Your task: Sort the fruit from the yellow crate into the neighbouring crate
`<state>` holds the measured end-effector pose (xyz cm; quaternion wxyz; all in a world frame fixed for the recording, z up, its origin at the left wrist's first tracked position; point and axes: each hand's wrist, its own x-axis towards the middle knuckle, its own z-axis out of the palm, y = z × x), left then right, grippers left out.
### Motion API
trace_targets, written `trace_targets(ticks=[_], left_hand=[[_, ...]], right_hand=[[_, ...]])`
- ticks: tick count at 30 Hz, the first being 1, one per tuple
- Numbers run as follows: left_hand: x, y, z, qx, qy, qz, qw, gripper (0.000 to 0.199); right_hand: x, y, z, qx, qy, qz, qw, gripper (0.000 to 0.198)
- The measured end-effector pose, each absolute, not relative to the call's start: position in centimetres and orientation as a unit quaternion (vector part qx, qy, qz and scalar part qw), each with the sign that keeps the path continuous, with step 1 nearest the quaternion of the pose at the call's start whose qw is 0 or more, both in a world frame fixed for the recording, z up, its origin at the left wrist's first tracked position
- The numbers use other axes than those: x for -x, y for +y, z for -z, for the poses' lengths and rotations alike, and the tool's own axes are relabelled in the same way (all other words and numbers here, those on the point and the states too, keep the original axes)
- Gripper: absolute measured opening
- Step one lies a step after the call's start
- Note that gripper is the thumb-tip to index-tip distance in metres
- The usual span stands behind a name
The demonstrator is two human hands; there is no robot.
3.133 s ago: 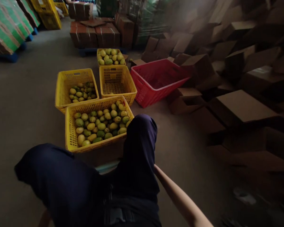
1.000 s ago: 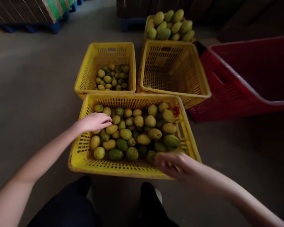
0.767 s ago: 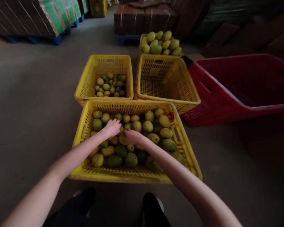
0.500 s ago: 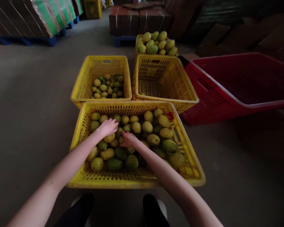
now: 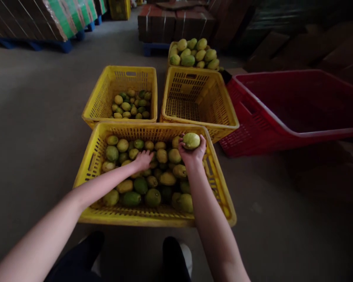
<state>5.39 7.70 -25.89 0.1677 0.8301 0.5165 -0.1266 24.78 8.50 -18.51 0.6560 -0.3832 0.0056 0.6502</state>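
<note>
A yellow crate (image 5: 164, 222) in front of me holds many oval, yellow-to-green fruits, rather like small papayas. Raised above the crate's right back part, my right hand (image 5: 192, 152) is closed around a pale yellow-green oval fruit (image 5: 191, 141), which rests in the palm with fingers at both sides. My left hand (image 5: 143, 160) reaches down among the fruits near the middle, palm down, with fingers outstretched and touching them. The fruit under its fingertips is partly hidden. A dark green fruit (image 5: 140, 185) lies just below that hand.
Behind stand a yellow crate (image 5: 90, 102) with smaller-looking fruits at left, another yellow crate (image 5: 233, 124) with bare slatted walls, and a heaped pile of fruits (image 5: 188, 60) farther back. A large red bin (image 5: 238, 135) is at right. Boxes on blue pallets (image 5: 67, 46) line the back.
My right hand has moved right and up from the middle fruits and now holds a fruit palm up. My left hand has shifted slightly right among the fruits.
</note>
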Motion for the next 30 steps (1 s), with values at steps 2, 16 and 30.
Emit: trace_targets(ticks=[2, 16, 30], left_hand=[[-7.3, 7.5, 27.0, -0.814, 0.545, 0.131, 0.155, 0.069], [-4.8, 10.1, 24.8, -0.795, 0.548, 0.031, 0.258, 0.042], [2.8, 10.5, 17.0, -0.186, 0.408, -0.421, 0.789, 0.034]], right_hand=[[-24.5, 8.6, 18.8, 0.38, 0.028, -0.658, 0.65, 0.029], [-21.7, 8.8, 18.8, 0.43, 0.008, -0.652, 0.624, 0.011], [-17.5, 7.6, 18.6, 0.429, -0.066, -0.691, 0.578, 0.026]])
